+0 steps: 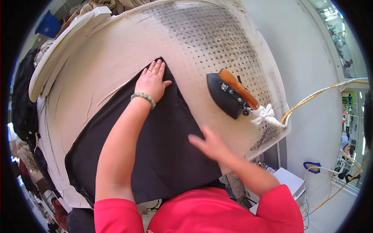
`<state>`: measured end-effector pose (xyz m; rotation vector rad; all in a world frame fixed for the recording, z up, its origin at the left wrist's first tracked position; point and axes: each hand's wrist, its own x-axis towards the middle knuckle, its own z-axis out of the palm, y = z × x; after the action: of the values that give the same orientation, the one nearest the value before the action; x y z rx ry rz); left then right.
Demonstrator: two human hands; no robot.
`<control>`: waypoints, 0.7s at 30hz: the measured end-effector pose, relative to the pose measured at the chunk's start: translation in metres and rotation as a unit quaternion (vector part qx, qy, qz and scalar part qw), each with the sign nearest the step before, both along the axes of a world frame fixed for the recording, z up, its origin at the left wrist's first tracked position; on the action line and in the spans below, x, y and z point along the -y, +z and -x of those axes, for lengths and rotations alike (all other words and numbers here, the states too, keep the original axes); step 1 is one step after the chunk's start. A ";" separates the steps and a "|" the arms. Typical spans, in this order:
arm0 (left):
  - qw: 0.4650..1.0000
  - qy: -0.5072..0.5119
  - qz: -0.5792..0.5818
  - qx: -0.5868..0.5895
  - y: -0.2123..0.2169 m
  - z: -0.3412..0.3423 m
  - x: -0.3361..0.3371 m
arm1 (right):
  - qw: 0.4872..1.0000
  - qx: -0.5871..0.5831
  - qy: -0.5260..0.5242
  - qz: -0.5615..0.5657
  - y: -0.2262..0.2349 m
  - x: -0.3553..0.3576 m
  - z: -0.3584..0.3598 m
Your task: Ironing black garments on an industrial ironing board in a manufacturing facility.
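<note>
A piece of black cloth (155, 136) lies spread on the pale ironing table (112, 46), its near part reaching my body. At the cloth's far, narrow corner my left hand (152, 80) lies flat, fingers stretched forward and thumb out to the side. My right hand (210, 143) is over the cloth's right edge, slightly blurred, with thumb and index finger apart and nothing seen in it; its other fingers are hard to make out. Farther right, apart from both hands, a black iron (224, 95) with a wooden handle (237, 88) rests on the table cover.
A white-wrapped cord with a yellow line (311, 97) runs from the iron to the right. The table's stained part shows rows of dark holes. A padded pressing arm (58, 58) stands at the far left, with heaped dark fabric (25, 97) beyond. A white box (289, 180) is at lower right.
</note>
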<state>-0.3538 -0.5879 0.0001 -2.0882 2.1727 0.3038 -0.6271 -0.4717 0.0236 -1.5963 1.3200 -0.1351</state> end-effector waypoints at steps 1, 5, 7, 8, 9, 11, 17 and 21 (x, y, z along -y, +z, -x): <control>1.000 0.007 -0.007 0.006 0.001 0.009 0.004 | 1.000 -0.002 0.013 -0.016 -0.004 -0.035 0.033; 0.999 0.027 -0.012 0.022 0.009 0.021 0.009 | 0.999 -0.021 0.008 0.034 -0.003 -0.110 0.106; 0.998 0.058 -0.021 0.014 0.008 0.028 0.017 | 0.999 -0.013 -0.002 0.043 -0.007 -0.114 0.113; 0.996 0.073 -0.038 0.016 0.008 0.034 0.017 | 0.998 -0.038 0.024 0.034 -0.007 -0.113 0.116; 0.996 0.080 -0.037 0.022 0.005 0.037 0.017 | 0.997 -0.059 0.050 0.028 -0.006 -0.108 0.116; 0.994 0.099 -0.038 0.016 0.002 0.041 0.016 | 0.992 -0.076 0.096 0.010 -0.001 -0.087 0.123; 0.986 0.092 0.134 -0.043 -0.013 0.022 -0.020 | 0.853 -0.138 0.062 0.499 0.076 0.080 0.079; 0.937 0.075 0.263 -0.218 0.014 0.070 -0.100 | 0.901 -0.260 0.064 0.340 0.060 0.128 0.069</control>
<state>-0.4240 -0.4884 0.0137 -2.6990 2.5689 0.2348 -0.6961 -0.5996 0.0832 -2.4324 1.6735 -0.0946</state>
